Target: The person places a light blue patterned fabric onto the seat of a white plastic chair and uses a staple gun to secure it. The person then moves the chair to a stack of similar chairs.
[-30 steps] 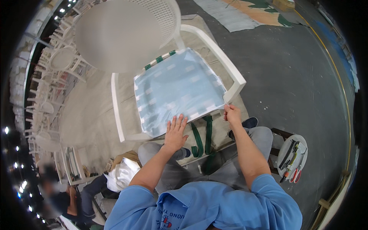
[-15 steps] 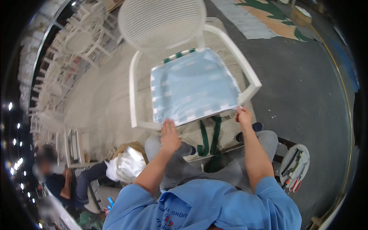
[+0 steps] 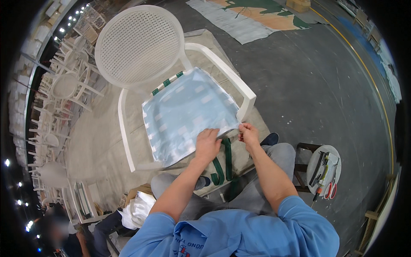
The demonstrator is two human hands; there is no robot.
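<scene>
A white armchair (image 3: 124, 132) with a round woven back stands before me, turned at an angle. Light-blue fabric (image 3: 188, 111) covers its seat, with the pale squares of a strap weave showing through. Green strap ends (image 3: 167, 82) show along the seat's rear edge. My left hand (image 3: 207, 144) is bent over the front edge of the fabric, its fingertips on top, the thumb hidden. At the front right corner, below the armrest, my right hand (image 3: 248, 135) pinches the fabric's edge. Loose green straps (image 3: 228, 160) hang below the seat front, between my legs.
At my right, a round stool (image 3: 314, 185) carries scissors (image 3: 331, 190) and other hand tools. A white bundle (image 3: 139, 210) lies at my left, near another person (image 3: 68, 233). Many white chairs (image 3: 64, 85) line the left side. A paint-stained sheet (image 3: 257, 17) covers floor ahead.
My left hand has moved right along the seat's front edge, from the left corner toward my right hand. The right hand stays at its corner. The view has turned, shifting the chair left.
</scene>
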